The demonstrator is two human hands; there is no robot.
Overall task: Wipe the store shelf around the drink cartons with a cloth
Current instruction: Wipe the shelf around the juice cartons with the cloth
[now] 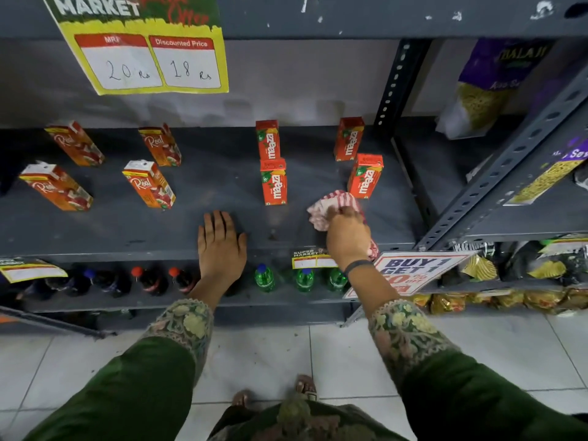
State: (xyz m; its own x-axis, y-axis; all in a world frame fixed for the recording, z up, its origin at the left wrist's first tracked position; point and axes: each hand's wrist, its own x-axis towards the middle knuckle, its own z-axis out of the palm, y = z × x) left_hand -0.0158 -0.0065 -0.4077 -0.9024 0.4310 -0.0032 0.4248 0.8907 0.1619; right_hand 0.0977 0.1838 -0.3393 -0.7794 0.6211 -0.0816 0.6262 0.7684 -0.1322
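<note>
**Cloth works the front of the drinks shelf, cartons left standing**

Seen from the head camera, a person leans over the grey store shelf (222,186); the right hand (348,237) is clenched around a bunched red-and-white striped cloth (331,206), pressing it onto the shelf surface near the front edge, between the front middle Maaza carton (273,183) and the front right Maaza carton (365,176); the cloth lies just beside the right one, though whether it touches it cannot be told. The left hand (221,240) rests flat and empty on the front lip, fingers spread, apparently bracing the lean. Two more Maaza cartons (268,140) stand upright further back; four Real cartons (149,184) stand to the left, well apart; the wide spacing seems to leave lanes for the cloth to pass without lifting stock. The cloth looks soft and crumpled, a loose end trailing under the wrist toward the shelf edge; the shelf looks dull and scuffed, with a dark mark near the front. A yellow price tag (143,46) hangs above; bottles (264,278) line the shelf below.
</note>
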